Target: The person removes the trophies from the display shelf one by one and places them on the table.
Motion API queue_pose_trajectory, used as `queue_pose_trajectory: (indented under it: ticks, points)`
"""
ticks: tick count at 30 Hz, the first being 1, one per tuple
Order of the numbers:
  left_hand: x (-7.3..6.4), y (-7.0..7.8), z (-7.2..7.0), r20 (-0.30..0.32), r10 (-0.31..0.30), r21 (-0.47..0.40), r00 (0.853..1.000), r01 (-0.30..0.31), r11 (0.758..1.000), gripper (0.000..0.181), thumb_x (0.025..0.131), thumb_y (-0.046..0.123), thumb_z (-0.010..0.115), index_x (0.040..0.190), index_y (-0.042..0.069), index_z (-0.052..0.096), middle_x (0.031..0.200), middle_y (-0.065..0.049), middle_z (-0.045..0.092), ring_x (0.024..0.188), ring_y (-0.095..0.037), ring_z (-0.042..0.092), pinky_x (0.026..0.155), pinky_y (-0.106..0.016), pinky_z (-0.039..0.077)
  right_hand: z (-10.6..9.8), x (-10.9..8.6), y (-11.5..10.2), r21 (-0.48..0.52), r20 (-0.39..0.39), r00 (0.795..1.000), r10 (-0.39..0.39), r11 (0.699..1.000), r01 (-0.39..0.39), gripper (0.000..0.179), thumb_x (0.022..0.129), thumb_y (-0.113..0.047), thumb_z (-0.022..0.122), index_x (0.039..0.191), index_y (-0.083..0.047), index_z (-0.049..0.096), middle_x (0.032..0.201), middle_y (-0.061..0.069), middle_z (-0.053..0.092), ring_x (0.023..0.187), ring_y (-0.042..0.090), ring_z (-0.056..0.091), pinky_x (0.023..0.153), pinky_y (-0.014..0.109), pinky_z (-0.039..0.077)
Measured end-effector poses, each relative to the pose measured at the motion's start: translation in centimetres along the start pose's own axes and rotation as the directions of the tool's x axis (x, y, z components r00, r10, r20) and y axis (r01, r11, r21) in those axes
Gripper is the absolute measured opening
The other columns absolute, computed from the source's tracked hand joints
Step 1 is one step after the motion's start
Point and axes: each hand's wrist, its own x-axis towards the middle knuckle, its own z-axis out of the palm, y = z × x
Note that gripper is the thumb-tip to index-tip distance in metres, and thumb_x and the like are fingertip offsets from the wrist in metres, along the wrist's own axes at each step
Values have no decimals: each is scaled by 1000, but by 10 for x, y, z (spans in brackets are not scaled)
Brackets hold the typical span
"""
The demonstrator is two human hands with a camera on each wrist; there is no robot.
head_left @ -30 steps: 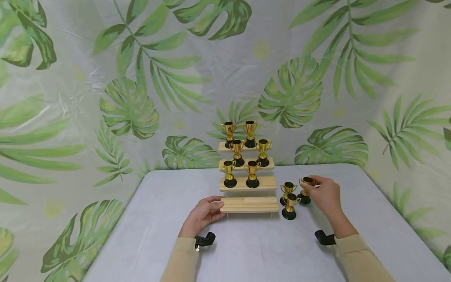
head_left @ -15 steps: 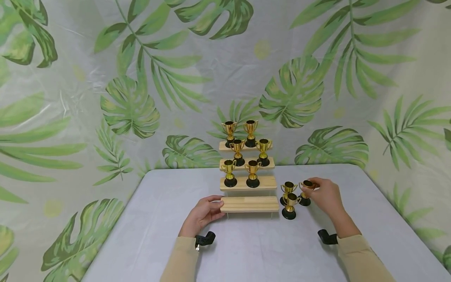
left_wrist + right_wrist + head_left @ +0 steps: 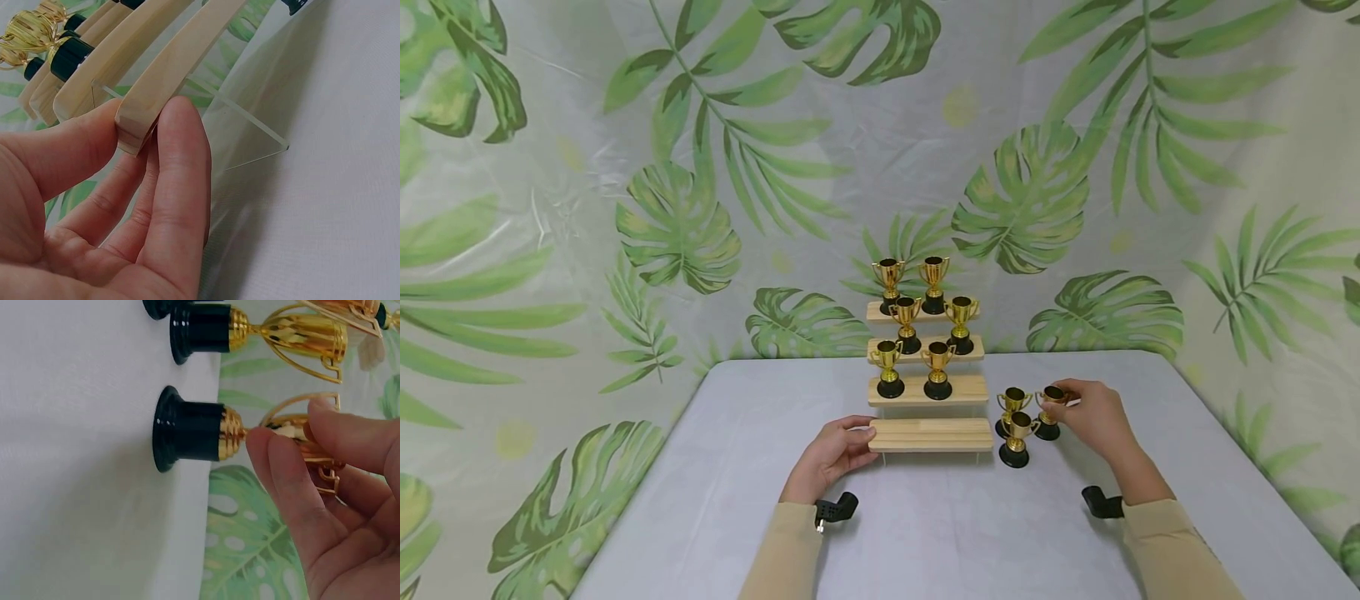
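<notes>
In the head view, my right hand [image 3: 1097, 415] pinches the gold cup of a small trophy [image 3: 1047, 429] by its right side. That trophy stands upright on its black base [image 3: 194, 431], and the right wrist view shows thumb and fingers about the cup. Two more gold trophies stand close to its left, a front one [image 3: 1015, 450] and a rear one [image 3: 1012, 402]. With thumb and fingers, my left hand [image 3: 826, 457] grips the left end of the lowest wooden shelf [image 3: 932, 435] of a tiered stand. No trophy stands on that shelf.
Above it, the third shelf [image 3: 968, 390], second shelf [image 3: 934, 348] and top shelf [image 3: 910, 313] each carry two gold trophies. Clear legs [image 3: 250, 119] hold up the lowest shelf. A white cloth covers the table [image 3: 760, 400]; a leaf-patterned curtain [image 3: 850, 167] hangs behind.
My right hand and the pinched trophy have shifted slightly toward the front, and the right wrist has swung a little to the right. My left hand has stayed on the shelf end.
</notes>
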Motion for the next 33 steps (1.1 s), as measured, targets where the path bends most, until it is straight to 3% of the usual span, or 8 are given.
queue_pose_trajectory:
  ticks: [13, 22, 33]
  points:
    - [-1, 0, -1, 1, 6, 14, 1000, -6, 1000, 48, 93, 2, 71, 136, -6, 52, 113, -18, 65, 94, -24, 69, 81, -36, 60, -3, 1, 1, -37, 42, 999, -22, 999, 24, 50, 92, -30, 76, 131, -2, 64, 107, 16, 69, 94, 36, 66, 60, 36, 54]
    - [1, 0, 1, -9, 1, 31, 1000, -1, 1000, 47, 93, 4, 71, 135, -5, 53, 107, -18, 66, 89, -22, 69, 77, -34, 60, -9, -1, -4, -99, 77, 997, -24, 995, 31, 65, 85, -35, 81, 138, -4, 58, 112, 21, 67, 96, 39, 64, 64, 42, 54]
    - [2, 1, 1, -31, -18, 20, 999, 19, 1000, 47, 92, 3, 71, 135, -4, 53, 106, -18, 67, 87, -21, 70, 76, -34, 60, -29, -4, -7, -116, 123, 992, -13, 993, 27, 68, 86, -38, 80, 141, -6, 56, 118, 23, 67, 101, 42, 66, 68, 45, 56]
